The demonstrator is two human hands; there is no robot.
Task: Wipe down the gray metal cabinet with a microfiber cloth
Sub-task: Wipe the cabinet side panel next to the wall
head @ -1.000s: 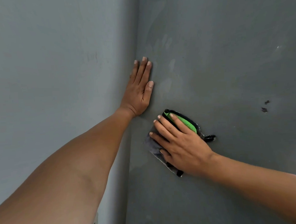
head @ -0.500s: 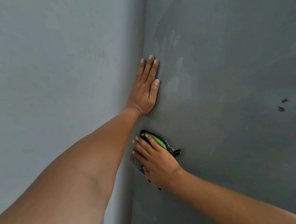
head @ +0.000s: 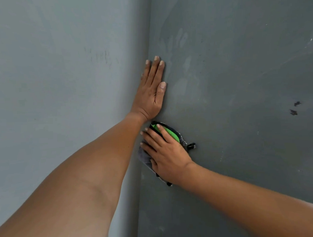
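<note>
you have two hands in view and one cloth. your left hand [head: 152,93] lies flat on the gray metal cabinet [head: 240,97], fingers straight and close together, pointing up, right along the cabinet's left edge. your right hand [head: 166,153] sits just below it, fingers straight and slightly spread, pressing the microfiber cloth [head: 172,133] flat against the cabinet's dark face. the cloth is gray with a bright green panel and black trim; most of it is hidden under your palm, and a small black tag [head: 191,146] pokes out to the right. two dark marks [head: 294,108] sit on the cabinet well to the right of the cloth. a lighter gray wall [head: 53,86] fills the left side.
</note>
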